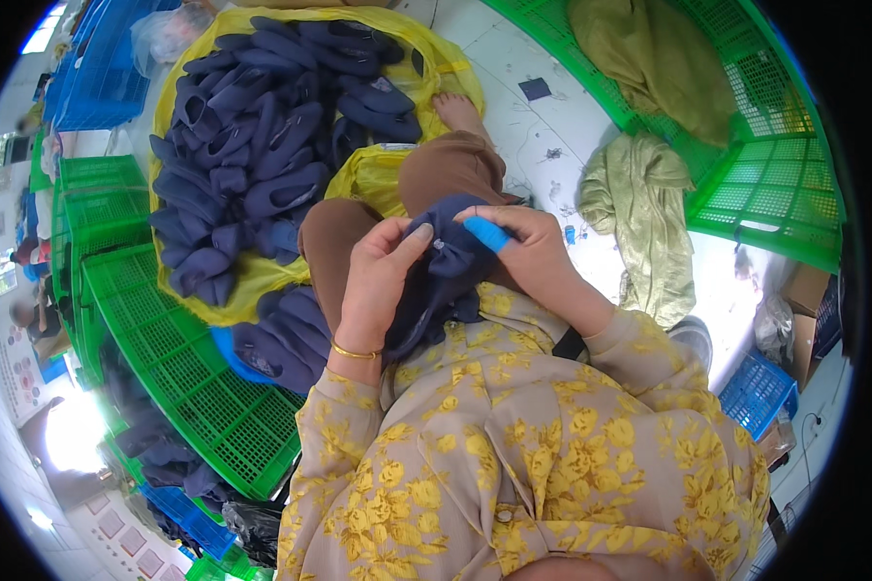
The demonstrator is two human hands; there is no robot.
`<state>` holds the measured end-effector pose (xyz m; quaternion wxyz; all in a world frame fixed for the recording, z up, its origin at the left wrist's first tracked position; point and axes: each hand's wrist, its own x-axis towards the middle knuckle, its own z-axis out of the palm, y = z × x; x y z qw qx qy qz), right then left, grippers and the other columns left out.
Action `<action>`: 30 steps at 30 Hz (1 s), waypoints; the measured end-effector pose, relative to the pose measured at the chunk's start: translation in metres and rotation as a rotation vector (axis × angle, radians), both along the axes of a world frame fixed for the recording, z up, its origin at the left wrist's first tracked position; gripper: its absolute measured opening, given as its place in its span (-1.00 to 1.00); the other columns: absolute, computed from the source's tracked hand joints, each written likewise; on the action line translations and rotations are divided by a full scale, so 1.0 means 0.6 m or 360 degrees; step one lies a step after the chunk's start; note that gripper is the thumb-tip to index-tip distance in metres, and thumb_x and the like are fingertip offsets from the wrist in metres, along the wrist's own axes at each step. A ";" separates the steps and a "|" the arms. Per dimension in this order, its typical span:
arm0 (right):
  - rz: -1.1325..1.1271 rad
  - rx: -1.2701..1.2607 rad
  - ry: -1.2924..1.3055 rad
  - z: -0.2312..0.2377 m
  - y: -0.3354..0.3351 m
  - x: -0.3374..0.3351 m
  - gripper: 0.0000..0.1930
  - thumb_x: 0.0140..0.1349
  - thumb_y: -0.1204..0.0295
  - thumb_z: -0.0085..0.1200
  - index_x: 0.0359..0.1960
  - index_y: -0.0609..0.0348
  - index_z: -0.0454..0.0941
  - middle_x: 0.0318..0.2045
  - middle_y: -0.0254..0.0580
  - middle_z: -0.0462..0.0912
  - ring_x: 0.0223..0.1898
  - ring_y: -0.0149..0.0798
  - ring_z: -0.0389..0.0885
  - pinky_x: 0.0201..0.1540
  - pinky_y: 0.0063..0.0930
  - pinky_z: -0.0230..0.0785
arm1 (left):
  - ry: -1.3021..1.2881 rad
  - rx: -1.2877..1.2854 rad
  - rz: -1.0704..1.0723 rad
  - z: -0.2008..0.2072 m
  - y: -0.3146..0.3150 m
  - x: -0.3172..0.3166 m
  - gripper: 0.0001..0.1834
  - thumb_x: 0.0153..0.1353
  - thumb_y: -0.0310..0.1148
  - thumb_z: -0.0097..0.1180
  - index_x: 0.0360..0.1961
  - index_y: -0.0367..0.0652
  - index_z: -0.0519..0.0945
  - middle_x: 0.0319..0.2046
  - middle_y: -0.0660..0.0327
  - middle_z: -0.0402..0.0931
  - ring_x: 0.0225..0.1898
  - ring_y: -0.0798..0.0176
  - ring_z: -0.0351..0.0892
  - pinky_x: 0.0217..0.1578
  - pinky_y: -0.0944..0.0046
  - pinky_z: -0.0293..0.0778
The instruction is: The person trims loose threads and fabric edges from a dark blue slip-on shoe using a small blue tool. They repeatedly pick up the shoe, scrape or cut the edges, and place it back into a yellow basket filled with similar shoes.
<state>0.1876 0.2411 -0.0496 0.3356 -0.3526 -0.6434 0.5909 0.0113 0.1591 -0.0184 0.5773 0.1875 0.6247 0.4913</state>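
Over my lap I hold a dark navy knit shoe upper (448,263), bunched and folded. My left hand (378,276) pinches its upper edge between thumb and fingers. My right hand (533,252), with blue tape around the thumb, grips the same edge a little to the right. A small pale spot shows on the fabric between the two thumbs. Whether a needle or thread is in my fingers cannot be made out. Beyond my knees, many similar navy uppers (262,145) fill a yellow plastic bag (172,276). Several more uppers (286,339) lie by my left thigh.
Green plastic baskets (199,378) stand at my left, and another green basket (765,213) is at far right with olive cloth (654,58) in it. A pale green sack (639,218) lies on the floor. A blue basket (758,392) sits at right.
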 end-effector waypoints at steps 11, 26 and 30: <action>0.0626 0.1230 -0.0618 0.007 0.000 0.013 -0.78 -0.19 0.46 0.18 -0.50 0.05 0.37 -0.53 -0.27 0.40 -0.48 -0.11 0.51 -0.41 -0.29 0.32 | -0.0099 0.0110 0.0130 -0.030 -0.002 0.015 -0.93 0.32 -0.43 0.14 -0.26 -0.19 0.60 -0.40 0.45 0.52 -0.36 0.58 0.38 -0.26 0.52 0.32; 0.0550 0.0729 -0.0510 -0.006 -0.031 0.053 -0.74 -0.23 0.49 0.22 -0.48 0.10 0.38 -0.54 -0.24 0.50 -0.44 -0.07 0.57 -0.48 -0.21 0.34 | 0.0064 0.0063 0.0155 -0.028 -0.005 0.028 -0.93 0.28 -0.48 0.19 -0.26 -0.23 0.64 -0.41 0.43 0.56 -0.37 0.58 0.46 -0.28 0.55 0.38; 0.0541 0.0690 -0.0522 -0.001 -0.035 0.052 -0.74 -0.22 0.50 0.20 -0.46 0.10 0.39 -0.52 -0.24 0.51 -0.43 -0.06 0.57 -0.47 -0.21 0.35 | 0.0079 0.0066 0.0096 -0.017 -0.008 0.027 -0.88 0.31 -0.40 0.18 -0.22 -0.22 0.61 -0.38 0.45 0.53 -0.38 0.59 0.40 -0.27 0.54 0.35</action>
